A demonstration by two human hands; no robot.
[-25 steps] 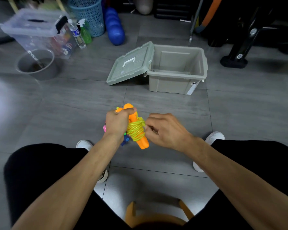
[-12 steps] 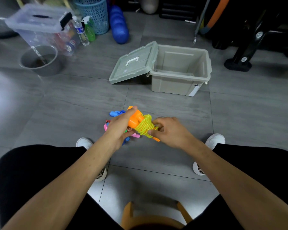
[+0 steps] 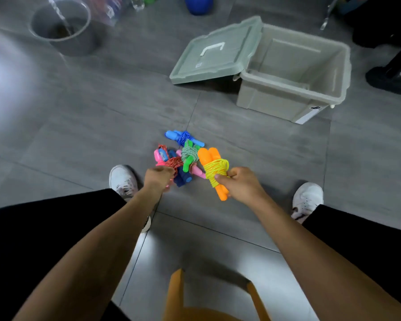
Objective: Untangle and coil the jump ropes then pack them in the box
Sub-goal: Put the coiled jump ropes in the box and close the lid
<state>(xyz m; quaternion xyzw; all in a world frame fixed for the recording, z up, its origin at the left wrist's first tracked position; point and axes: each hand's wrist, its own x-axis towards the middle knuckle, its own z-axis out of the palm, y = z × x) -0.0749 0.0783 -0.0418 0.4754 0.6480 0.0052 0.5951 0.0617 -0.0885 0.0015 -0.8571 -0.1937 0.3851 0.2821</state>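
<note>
Head view, and it is the only one: the right hand has its thumb and fingers curled round the orange-handled rope, yellow cord wound tight about the paired handles, held up off the floor. Just at its nine o'clock lies the pile of coiled ropes: a blue bundle at the top, a green one in the middle, a pink-handled one with red cord on the left, darker blue below. The left hand is down at the pile's seven o'clock edge, fingers curled in at the red-corded bundle; whether it truly grips it or only touches cannot be told, since the back of the hand hides the fingertips.

Up at one o'clock from the hands sits the box, well apart from the pile, with its lid off and leaning at the box's nine o'clock side. No rope shows inside it.

By the look of it, the coiling is done and packing is the step in hand. The next move calls for carrying the orange bundle to one o'clock and lowering it over the rim, keeping the cord pinched so the wraps do not slip off the handles.
</note>
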